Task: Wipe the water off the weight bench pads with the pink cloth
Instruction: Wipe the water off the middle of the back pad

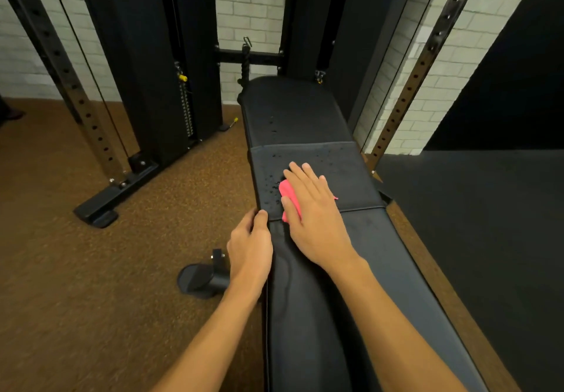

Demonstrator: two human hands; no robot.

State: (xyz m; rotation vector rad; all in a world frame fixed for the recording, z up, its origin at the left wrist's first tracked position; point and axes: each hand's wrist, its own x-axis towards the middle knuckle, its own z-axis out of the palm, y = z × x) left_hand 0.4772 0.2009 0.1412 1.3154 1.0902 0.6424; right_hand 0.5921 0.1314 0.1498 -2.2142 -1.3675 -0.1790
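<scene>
A black weight bench runs away from me, with a near pad (351, 285), a short middle pad (345, 166) and a far pad (293, 108). Water drops (271, 184) dot the left side of the middle pad and a few lie on the far pad. My right hand (311, 211) presses flat, fingers straight, on the pink cloth (286, 191) at the seam between near and middle pads. Most of the cloth is hidden under the palm. My left hand (250, 242) rests against the bench's left edge beside that seam, fingers curled over the edge.
A black bench foot with a round end cap (198, 278) sticks out on the brown floor at my left. A cable machine with a weight stack (186, 108) and perforated uprights (76, 92) stands behind. A rope handle (245, 65) hangs by the far pad. Dark matting (473, 224) lies to the right.
</scene>
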